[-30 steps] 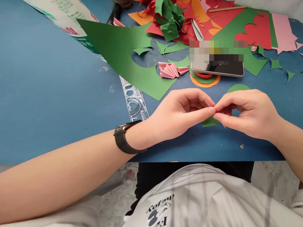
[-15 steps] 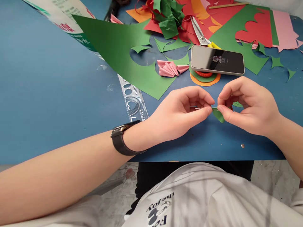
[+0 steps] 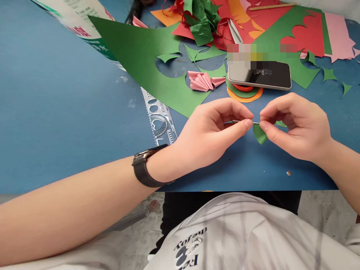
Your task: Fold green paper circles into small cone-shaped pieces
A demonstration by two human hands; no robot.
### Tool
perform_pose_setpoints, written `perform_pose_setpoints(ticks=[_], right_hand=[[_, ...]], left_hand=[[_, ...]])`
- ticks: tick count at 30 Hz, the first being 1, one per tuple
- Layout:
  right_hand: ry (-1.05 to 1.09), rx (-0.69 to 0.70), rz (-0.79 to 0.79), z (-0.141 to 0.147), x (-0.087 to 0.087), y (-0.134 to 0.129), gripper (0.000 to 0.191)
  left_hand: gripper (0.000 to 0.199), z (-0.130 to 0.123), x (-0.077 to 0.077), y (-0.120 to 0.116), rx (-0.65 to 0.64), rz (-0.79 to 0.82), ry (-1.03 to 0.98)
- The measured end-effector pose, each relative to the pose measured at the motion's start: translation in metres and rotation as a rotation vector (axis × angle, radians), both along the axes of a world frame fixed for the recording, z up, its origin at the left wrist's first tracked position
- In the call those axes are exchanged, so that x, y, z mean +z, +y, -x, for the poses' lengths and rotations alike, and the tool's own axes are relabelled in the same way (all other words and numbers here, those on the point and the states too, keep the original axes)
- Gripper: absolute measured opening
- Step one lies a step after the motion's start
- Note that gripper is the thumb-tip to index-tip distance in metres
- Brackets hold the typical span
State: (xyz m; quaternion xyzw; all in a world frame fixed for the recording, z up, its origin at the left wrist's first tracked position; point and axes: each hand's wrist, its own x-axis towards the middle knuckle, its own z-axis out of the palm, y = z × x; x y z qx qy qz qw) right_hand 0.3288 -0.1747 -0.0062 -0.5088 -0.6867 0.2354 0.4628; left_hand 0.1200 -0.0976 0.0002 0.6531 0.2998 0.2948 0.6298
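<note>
Both hands meet low over the blue table, fingertips a short gap apart. Thumb and fingers of my left hand pinch a thin pale rod, perhaps a wire or needle; its tip shows inside the curled fingers. My right hand pinches the rod's other side, together with a small green paper piece that hangs below it. How the paper meets the rod is hidden by the fingertips. Some green paper also shows behind my right fingers.
Beyond my hands lie a phone on paper discs, partly pixelated scissors and folded pink paper. A large cut green sheet overlaps a clear stencil ruler. Coloured scraps crowd the back.
The rod has tilted slightly and risen a little between my fingers. More of the green paper piece shows below it. Both hands keep their pinch.
</note>
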Motion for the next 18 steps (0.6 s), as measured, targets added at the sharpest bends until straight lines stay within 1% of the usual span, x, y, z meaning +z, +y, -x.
perform_pose_setpoints(ticks=[4,7,10,14,16,18], right_hand=[[-0.012,-0.022,0.025,-0.0007,-0.0012,-0.0001,0.014],[0.001,-0.005,0.035,-0.0007,-0.0008,-0.0001,0.014],[-0.004,-0.004,0.036,0.0002,0.0002,0.0004,0.016],[-0.009,-0.031,0.002,0.0022,0.0005,0.0014,0.018],[0.010,-0.052,-0.035,0.0028,0.0004,0.0010,0.019],[0.040,-0.076,-0.092,0.0025,0.0010,-0.0004,0.022]], left_hand=[[0.028,-0.0004,-0.0001,0.0020,-0.106,0.014,0.071],[0.034,-0.0004,-0.0013,0.0032,-0.131,0.049,0.072],[0.029,-0.0007,-0.0035,0.0028,-0.133,0.090,0.038],[0.013,-0.0021,-0.0052,0.0009,-0.115,0.147,-0.034],[0.013,-0.0027,-0.0045,0.0006,-0.094,0.165,-0.031],[0.017,-0.0029,-0.0029,0.0011,-0.072,0.176,0.001]])
